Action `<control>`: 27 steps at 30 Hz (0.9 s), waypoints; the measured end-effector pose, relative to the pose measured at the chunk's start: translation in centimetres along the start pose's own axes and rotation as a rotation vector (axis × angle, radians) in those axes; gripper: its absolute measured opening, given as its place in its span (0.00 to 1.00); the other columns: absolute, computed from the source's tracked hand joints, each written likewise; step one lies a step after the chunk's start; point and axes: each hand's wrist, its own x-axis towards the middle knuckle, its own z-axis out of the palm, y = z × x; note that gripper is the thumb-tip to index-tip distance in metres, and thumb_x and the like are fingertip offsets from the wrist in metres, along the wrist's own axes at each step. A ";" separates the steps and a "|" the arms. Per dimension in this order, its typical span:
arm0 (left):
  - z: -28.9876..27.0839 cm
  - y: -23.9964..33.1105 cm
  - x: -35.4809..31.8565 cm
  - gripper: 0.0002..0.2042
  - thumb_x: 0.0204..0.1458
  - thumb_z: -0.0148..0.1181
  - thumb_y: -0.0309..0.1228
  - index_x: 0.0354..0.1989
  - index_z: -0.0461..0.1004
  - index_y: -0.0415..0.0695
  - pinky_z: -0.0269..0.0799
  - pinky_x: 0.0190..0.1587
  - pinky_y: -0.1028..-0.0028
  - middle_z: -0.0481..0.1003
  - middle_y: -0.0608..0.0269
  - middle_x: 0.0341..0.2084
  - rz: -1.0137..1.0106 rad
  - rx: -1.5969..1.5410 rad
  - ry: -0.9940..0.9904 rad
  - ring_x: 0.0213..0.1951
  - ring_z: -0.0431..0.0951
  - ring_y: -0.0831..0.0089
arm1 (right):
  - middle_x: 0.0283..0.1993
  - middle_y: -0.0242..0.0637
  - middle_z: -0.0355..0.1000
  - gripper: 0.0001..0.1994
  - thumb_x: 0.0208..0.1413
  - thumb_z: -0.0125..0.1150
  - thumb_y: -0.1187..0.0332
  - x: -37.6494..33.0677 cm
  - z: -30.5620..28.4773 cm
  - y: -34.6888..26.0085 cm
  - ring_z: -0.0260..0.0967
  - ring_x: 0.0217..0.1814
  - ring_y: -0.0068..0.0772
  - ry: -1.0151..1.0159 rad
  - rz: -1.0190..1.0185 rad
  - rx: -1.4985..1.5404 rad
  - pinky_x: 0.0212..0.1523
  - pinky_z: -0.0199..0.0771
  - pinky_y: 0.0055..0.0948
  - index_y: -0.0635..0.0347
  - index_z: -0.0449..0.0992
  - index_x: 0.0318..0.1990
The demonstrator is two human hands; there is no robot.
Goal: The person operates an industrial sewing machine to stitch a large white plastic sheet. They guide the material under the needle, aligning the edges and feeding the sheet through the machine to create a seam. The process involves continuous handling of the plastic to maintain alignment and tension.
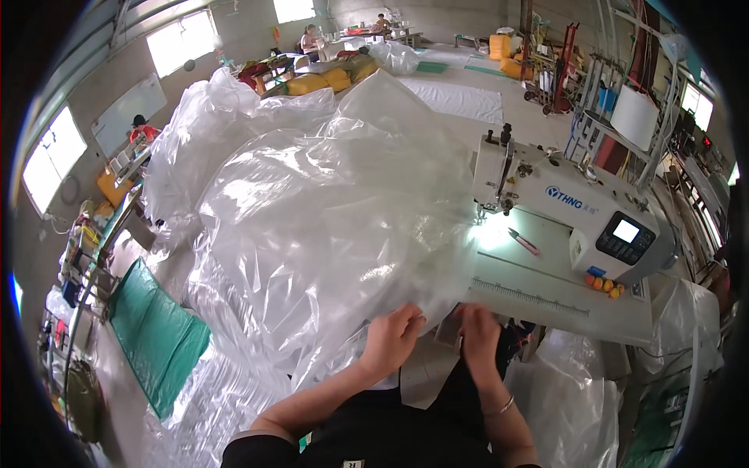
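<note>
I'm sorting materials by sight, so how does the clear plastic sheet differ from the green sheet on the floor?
The clear sheet is see-through, crumpled and heaped high; the green sheet is opaque and lies flat. Both hands, left and right, grip the clear sheet's edge; nothing touches the green sheet. Both are thin, flexible material.

Two bare hands show at the lower centre, the left hand and the right hand. One great heap of clear plastic sheeting fills the middle. One white sewing machine stands at the right, with one pink-handled tool on its table. Four small orange and red bits lie by the machine's base, perhaps five. One green mat lies lower left. Three other people sit far off, as far as can be made out: one upper left, two along the top.
</note>
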 end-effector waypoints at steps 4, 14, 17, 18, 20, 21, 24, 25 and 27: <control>0.1 3.4 2.1 0.04 0.51 0.55 0.25 0.33 0.72 0.40 0.71 0.28 0.66 0.74 0.56 0.29 0.389 0.218 0.046 0.25 0.74 0.56 | 0.36 0.36 0.74 0.09 0.63 0.51 0.68 4.1 3.8 -1.2 0.70 0.38 0.20 0.183 0.164 0.695 0.38 0.72 0.29 0.63 0.73 0.44; 3.8 -0.6 -0.9 0.06 0.47 0.53 0.25 0.34 0.70 0.42 0.71 0.23 0.65 0.71 0.60 0.27 0.546 0.298 -0.232 0.25 0.76 0.58 | 0.30 0.37 0.75 0.10 0.60 0.54 0.67 -3.8 7.9 3.2 0.74 0.33 0.22 -0.434 0.727 0.628 0.32 0.73 0.26 0.65 0.77 0.39; 3.0 -2.4 -1.4 0.07 0.48 0.54 0.24 0.37 0.71 0.41 0.71 0.23 0.64 0.73 0.59 0.27 0.512 0.325 -0.244 0.25 0.76 0.57 | 0.28 0.37 0.76 0.10 0.59 0.55 0.67 -2.1 1.2 4.4 0.75 0.31 0.22 -0.373 0.636 0.226 0.31 0.73 0.25 0.66 0.78 0.37; 3.3 -2.7 -2.0 0.08 0.48 0.55 0.24 0.37 0.71 0.41 0.71 0.23 0.63 0.73 0.58 0.27 0.491 0.331 -0.268 0.25 0.76 0.57 | 0.28 0.37 0.76 0.11 0.59 0.55 0.66 -0.5 -0.5 4.1 0.75 0.31 0.23 -0.277 0.571 0.122 0.30 0.73 0.25 0.66 0.78 0.37; 3.5 -2.1 -1.9 0.07 0.48 0.56 0.22 0.37 0.71 0.41 0.70 0.22 0.63 0.72 0.57 0.26 0.448 0.209 -0.270 0.24 0.75 0.56 | 0.24 0.37 0.74 0.12 0.58 0.57 0.65 3.1 -3.0 2.7 0.75 0.26 0.23 -0.076 0.395 -0.009 0.27 0.72 0.24 0.67 0.78 0.37; 3.4 -1.6 -1.5 0.07 0.48 0.56 0.22 0.36 0.72 0.41 0.70 0.22 0.63 0.72 0.57 0.25 0.427 0.170 -0.253 0.23 0.75 0.56 | 0.21 0.37 0.73 0.13 0.56 0.59 0.64 4.6 -3.3 2.1 0.73 0.21 0.24 0.007 0.289 -0.052 0.24 0.71 0.23 0.69 0.77 0.37; 3.3 -0.7 -1.0 0.06 0.48 0.57 0.20 0.35 0.71 0.40 0.69 0.21 0.63 0.72 0.56 0.24 0.485 0.199 -0.278 0.22 0.74 0.55 | 0.22 0.42 0.74 0.14 0.54 0.60 0.63 9.5 -2.7 0.9 0.75 0.24 0.35 0.089 0.048 -0.409 0.26 0.73 0.32 0.69 0.77 0.36; 3.2 -0.7 -1.0 0.06 0.48 0.57 0.20 0.35 0.71 0.40 0.69 0.21 0.63 0.72 0.56 0.23 0.495 0.230 -0.284 0.21 0.74 0.55 | 0.22 0.45 0.74 0.13 0.53 0.60 0.65 11.3 -1.8 1.4 0.76 0.25 0.40 0.080 -0.014 -0.546 0.27 0.74 0.36 0.69 0.77 0.34; 3.1 -0.8 -0.7 0.06 0.48 0.57 0.20 0.35 0.71 0.40 0.69 0.21 0.63 0.71 0.56 0.22 0.506 0.196 -0.279 0.21 0.74 0.55 | 0.23 0.48 0.74 0.12 0.51 0.59 0.67 12.9 -1.0 2.1 0.75 0.28 0.48 0.059 -0.073 -0.790 0.30 0.74 0.42 0.69 0.77 0.36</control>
